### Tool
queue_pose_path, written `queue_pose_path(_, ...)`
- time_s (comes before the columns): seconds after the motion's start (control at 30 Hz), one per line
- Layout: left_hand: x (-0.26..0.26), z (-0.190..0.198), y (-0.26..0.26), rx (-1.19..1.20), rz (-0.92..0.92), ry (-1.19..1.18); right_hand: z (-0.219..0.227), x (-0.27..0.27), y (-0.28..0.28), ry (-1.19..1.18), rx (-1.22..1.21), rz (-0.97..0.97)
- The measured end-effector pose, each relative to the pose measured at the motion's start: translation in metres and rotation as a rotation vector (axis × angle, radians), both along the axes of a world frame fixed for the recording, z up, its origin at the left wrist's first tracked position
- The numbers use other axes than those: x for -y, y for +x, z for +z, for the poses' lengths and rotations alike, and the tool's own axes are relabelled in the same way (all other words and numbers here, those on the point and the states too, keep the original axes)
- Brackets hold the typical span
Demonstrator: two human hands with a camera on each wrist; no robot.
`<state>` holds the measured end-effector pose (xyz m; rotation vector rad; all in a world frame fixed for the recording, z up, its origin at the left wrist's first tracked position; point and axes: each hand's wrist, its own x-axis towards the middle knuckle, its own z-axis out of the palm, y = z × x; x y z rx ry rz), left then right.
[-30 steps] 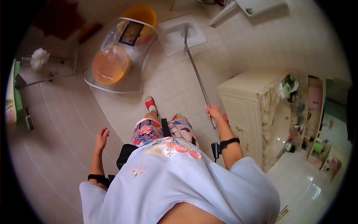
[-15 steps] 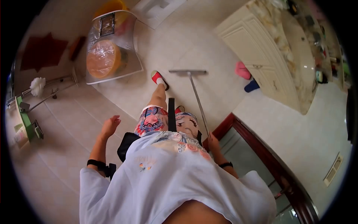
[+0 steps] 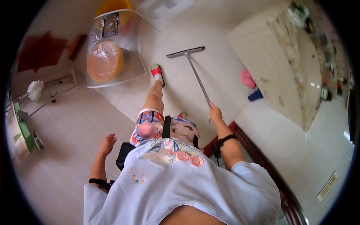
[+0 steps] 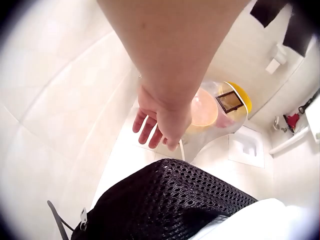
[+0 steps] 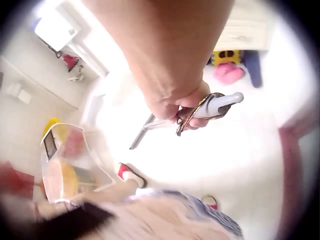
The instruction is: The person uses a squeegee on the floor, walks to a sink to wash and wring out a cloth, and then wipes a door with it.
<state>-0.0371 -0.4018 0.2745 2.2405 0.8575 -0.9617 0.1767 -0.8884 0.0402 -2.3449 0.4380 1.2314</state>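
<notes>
My right hand (image 3: 215, 113) grips the upper end of a long grey pole (image 3: 198, 80), whose wide flat head (image 3: 186, 52) is over the tiled floor ahead of my feet. In the right wrist view, my fingers curl round the pole near its grey end (image 5: 218, 105), where a patterned cord is looped. My left hand (image 3: 108, 144) hangs at my left side, holding nothing. The left wrist view shows that hand (image 4: 162, 120) with loosely extended fingers, above a black mesh bag (image 4: 165, 200).
A clear-covered rack (image 3: 131, 56) with orange basins (image 3: 105, 62) stands front left. A squat toilet (image 3: 165, 11) lies beyond. At right are a cream cabinet (image 3: 262, 63), pink slippers (image 3: 247, 78), a blue slipper (image 3: 255, 95) and a dark red door frame (image 3: 258, 163).
The pole's head has left the squat toilet area and moved back over the floor, then slightly forward and left again, turning. My right hand still holds the pole; my left stays empty.
</notes>
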Motion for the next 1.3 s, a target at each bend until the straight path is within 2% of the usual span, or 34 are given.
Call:
queue_pose_path(0.07,-0.012,0.003,0.018,0.004,-0.026,0.012,-0.005,-0.05,0.091,0.001,-0.04,0.022)
queue_pose_path(0.13,-0.017,0.013,0.045,-0.019,0.103,0.022,-0.034,-0.096,0.173,0.016,0.057,0.065)
queue_pose_path(0.2,-0.029,0.021,0.053,-0.001,0.214,0.023,-0.036,-0.157,0.257,-0.006,0.015,-0.003)
queue_pose_path(0.27,-0.045,0.022,0.07,-0.013,0.328,0.029,-0.048,-0.21,0.335,0.007,0.11,0.131)
queue_pose_path(0.3,-0.059,0.02,0.078,-0.015,0.337,0.024,-0.046,-0.233,0.364,0.023,0.12,0.095)
queue_pose_path(0.37,-0.077,0.022,0.089,-0.038,0.349,0.01,-0.015,-0.262,0.401,0.047,0.121,0.016)
queue_pose_path(0.43,-0.094,0.018,0.102,-0.022,0.332,-0.006,-0.014,-0.256,0.399,0.087,0.18,0.015)
queue_pose_path(0.5,-0.093,0.012,0.112,0.0,0.314,-0.029,-0.038,-0.218,0.371,0.157,0.293,0.037)
queue_pose_path(0.57,-0.091,-0.002,0.123,0.03,0.266,-0.068,-0.05,-0.17,0.313,0.183,0.286,-0.035)
queue_pose_path(0.63,-0.088,-0.028,0.118,0.126,0.172,-0.081,-0.024,-0.109,0.244,0.14,0.281,-0.075)
queue_pose_path(0.7,-0.06,-0.02,0.149,0.109,0.093,-0.116,0.03,-0.055,0.16,0.057,0.251,-0.067)
queue_pose_path(0.77,-0.034,-0.03,0.152,0.1,0.067,-0.155,0.048,0.011,0.059,-0.009,0.21,-0.086)
queue_pose_path(0.8,-0.018,-0.034,0.147,0.101,0.065,-0.167,0.051,0.043,-0.001,0.028,0.354,-0.104)
queue_pose_path(0.83,0.003,-0.035,0.142,0.11,-0.035,-0.128,0.055,0.076,-0.059,0.068,0.501,-0.114)
queue_pose_path(0.9,0.044,-0.03,0.133,0.123,-0.234,-0.038,0.081,0.139,-0.155,-0.002,0.185,-0.225)
queue_pose_path(0.97,0.077,-0.012,0.121,0.087,-0.339,-0.024,0.136,0.172,-0.222,-0.094,0.09,-0.202)
queue_pose_path(1.03,0.1,-0.007,0.108,0.012,-0.417,-0.065,0.158,0.215,-0.296,-0.161,0.049,-0.189)
queue_pose_path(1.07,0.104,-0.011,0.098,0.001,-0.384,-0.079,0.163,0.233,-0.324,-0.177,0.062,-0.204)
queue_pose_path(1.1,0.113,-0.006,0.094,0.015,-0.361,-0.068,0.166,0.25,-0.348,-0.191,0.074,-0.215)
queue_pose_path(1.2,0.124,0.012,0.098,0.01,-0.258,-0.041,0.146,0.291,-0.359,-0.257,0.011,-0.186)
queue_pose_path(1.3,0.109,0.008,0.087,0.069,-0.25,-0.044,0.12,0.317,-0.313,-0.239,0.007,-0.098)
